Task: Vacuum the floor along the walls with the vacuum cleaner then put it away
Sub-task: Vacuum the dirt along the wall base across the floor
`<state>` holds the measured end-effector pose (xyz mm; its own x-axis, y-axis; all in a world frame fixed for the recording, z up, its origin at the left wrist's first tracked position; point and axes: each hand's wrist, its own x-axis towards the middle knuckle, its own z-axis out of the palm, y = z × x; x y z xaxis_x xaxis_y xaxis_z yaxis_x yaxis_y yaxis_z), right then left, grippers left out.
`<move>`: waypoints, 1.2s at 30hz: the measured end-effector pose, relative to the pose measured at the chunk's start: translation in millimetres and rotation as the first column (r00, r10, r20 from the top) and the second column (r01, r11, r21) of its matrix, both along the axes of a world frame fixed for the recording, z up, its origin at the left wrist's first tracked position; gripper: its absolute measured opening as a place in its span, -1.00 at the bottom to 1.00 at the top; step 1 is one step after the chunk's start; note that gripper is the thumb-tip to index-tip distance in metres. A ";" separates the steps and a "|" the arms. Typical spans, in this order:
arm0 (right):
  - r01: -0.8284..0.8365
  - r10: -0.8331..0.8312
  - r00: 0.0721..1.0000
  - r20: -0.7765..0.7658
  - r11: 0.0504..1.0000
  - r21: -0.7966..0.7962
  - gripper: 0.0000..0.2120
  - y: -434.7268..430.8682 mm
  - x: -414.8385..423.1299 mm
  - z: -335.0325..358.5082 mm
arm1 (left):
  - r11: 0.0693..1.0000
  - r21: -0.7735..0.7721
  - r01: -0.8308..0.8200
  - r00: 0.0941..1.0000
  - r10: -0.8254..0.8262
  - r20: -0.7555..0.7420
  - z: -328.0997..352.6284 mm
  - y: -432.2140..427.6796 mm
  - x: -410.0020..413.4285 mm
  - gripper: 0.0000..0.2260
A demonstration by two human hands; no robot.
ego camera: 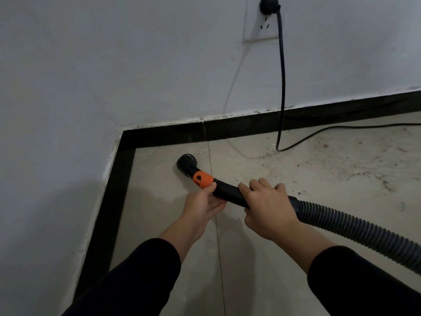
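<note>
The vacuum's black handle tube (225, 190) carries an orange slider (202, 179) and ends in a round black nozzle (187, 162) resting on the floor near the room's corner. A ribbed grey hose (355, 226) runs off from the tube to the lower right. My right hand (268, 208) grips the tube just before the hose joint. My left hand (204, 205) holds the tube from below, its thumb against the orange slider. The vacuum's body is out of view.
White walls meet at a corner with a black skirting band (164, 133) along both. A black power cord (282, 87) hangs from a plug in the wall socket (262, 26) and trails right over the floor. Dust and dirt specks (341, 165) lie on the beige tiles at right.
</note>
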<state>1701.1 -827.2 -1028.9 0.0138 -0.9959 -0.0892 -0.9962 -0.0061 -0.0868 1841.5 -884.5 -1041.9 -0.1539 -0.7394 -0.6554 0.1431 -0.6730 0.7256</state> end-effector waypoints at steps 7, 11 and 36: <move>0.014 -0.014 1.000 -0.009 1.000 0.000 -0.57 3.3 -7.5 -2.4 | 1.000 0.004 0.003 1.000 -0.003 -0.012 -1.9 -0.3 -9.2 -0.89; 0.024 -0.024 1.000 -0.020 1.000 -0.007 -0.56 6.3 -11.7 -3.4 | 1.000 -0.001 0.008 1.000 -0.008 -0.024 -3.2 1.4 -13.8 -0.90; 0.079 -0.079 0.997 -0.019 0.997 0.008 -0.54 -6.3 -32.0 -14.8 | 1.000 0.001 -0.013 0.999 0.013 -0.030 -15.6 -15.8 -42.7 -0.77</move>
